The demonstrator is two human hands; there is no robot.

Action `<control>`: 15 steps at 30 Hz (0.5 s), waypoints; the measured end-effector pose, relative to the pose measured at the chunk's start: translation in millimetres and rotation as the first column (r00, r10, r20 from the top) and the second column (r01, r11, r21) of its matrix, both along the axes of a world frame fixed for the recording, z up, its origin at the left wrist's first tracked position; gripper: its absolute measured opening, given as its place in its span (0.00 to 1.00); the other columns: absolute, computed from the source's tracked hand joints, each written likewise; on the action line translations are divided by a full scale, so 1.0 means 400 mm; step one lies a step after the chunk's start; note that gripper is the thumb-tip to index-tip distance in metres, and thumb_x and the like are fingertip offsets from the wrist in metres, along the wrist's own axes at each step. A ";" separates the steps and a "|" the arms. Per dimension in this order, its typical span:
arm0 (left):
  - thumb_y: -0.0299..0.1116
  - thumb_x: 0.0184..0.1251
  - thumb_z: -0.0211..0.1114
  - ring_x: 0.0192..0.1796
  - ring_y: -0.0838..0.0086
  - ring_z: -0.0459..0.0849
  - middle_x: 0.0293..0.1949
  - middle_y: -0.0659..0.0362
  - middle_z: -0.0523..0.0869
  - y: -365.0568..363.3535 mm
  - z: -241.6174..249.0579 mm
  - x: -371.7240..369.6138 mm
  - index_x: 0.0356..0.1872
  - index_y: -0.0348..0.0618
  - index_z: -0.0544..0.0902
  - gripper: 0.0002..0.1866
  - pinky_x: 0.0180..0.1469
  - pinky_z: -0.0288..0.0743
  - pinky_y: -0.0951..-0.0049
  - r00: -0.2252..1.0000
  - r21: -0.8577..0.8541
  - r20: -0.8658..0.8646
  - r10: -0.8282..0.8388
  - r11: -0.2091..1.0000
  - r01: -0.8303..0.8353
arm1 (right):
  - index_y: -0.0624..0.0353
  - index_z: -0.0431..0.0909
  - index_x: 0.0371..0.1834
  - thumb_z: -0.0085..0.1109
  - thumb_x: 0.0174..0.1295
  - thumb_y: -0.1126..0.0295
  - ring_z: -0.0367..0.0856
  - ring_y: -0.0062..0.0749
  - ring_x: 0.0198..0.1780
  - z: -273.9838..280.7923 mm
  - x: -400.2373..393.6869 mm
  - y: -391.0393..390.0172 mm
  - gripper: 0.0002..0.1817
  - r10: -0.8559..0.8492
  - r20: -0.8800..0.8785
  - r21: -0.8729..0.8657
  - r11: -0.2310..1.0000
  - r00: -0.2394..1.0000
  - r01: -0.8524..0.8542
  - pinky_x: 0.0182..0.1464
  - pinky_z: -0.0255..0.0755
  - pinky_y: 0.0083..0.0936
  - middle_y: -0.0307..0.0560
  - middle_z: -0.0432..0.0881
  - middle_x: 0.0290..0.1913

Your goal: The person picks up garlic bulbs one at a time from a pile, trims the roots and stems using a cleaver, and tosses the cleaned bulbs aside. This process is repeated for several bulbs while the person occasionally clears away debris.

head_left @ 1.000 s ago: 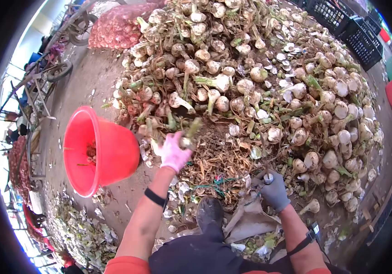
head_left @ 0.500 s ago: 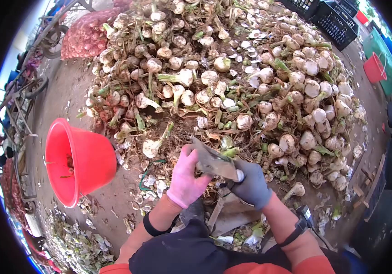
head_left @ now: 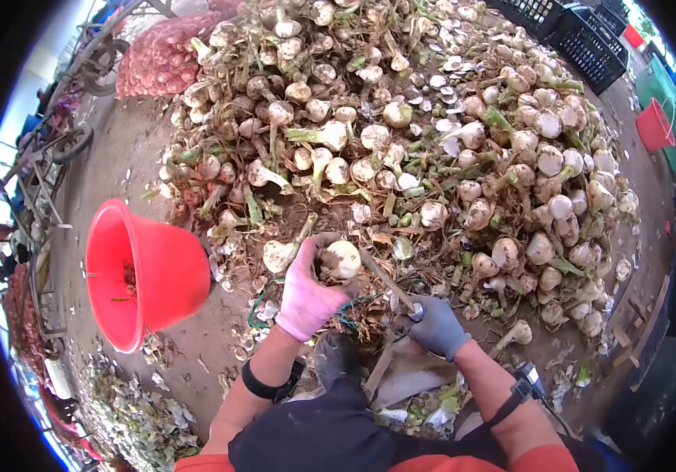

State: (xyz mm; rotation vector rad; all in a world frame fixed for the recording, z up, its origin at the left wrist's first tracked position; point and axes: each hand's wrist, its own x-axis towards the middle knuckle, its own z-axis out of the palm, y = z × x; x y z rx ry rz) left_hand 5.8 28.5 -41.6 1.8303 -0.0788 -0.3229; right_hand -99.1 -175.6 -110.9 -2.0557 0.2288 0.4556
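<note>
Our left hand [head_left: 306,295] grips a garlic bulb [head_left: 341,259]; right hand [head_left: 435,326] closed on knife [head_left: 389,282]. Bulb looks light, firm, papery-skinned; hold around its body.

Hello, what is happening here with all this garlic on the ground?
A person sits before a large heap of garlic on the ground. The left hand, in a pink glove, holds one garlic bulb. The right hand, in a grey glove, holds a knife with its blade against that bulb. A red bucket lies tilted at the left, and loose peelings cover the ground nearby.
</note>
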 end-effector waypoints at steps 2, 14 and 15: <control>0.25 0.36 0.79 0.47 0.76 0.79 0.43 0.59 0.82 -0.008 0.002 0.002 0.54 0.39 0.75 0.36 0.56 0.73 0.75 0.999 -0.041 0.040 -0.012 0.999 0.014 | 0.60 0.82 0.39 0.68 0.55 0.68 0.84 0.40 0.32 0.000 -0.001 0.000 0.11 0.015 -0.007 -0.013 1.000 1.000 -0.015 0.37 0.75 0.33 0.51 0.84 0.30; 0.29 0.48 0.79 0.45 0.81 0.78 0.42 0.65 0.80 -0.035 0.029 -0.032 0.59 0.42 0.67 0.37 0.51 0.75 0.77 0.960 -0.177 -0.046 -0.275 0.948 0.263 | 0.53 0.77 0.36 0.61 0.48 0.71 0.82 0.52 0.34 0.209 0.051 0.015 0.10 0.218 0.298 -0.165 0.971 0.929 -0.175 0.33 0.74 0.40 0.52 0.81 0.30; 0.31 0.48 0.79 0.46 0.80 0.78 0.44 0.64 0.80 -0.039 0.036 -0.032 0.59 0.42 0.68 0.37 0.53 0.74 0.76 0.954 -0.171 -0.070 -0.292 0.946 0.277 | 0.53 0.77 0.36 0.61 0.48 0.71 0.82 0.52 0.34 0.208 0.047 0.019 0.10 0.216 0.297 -0.163 0.971 0.930 -0.173 0.33 0.74 0.40 0.52 0.81 0.30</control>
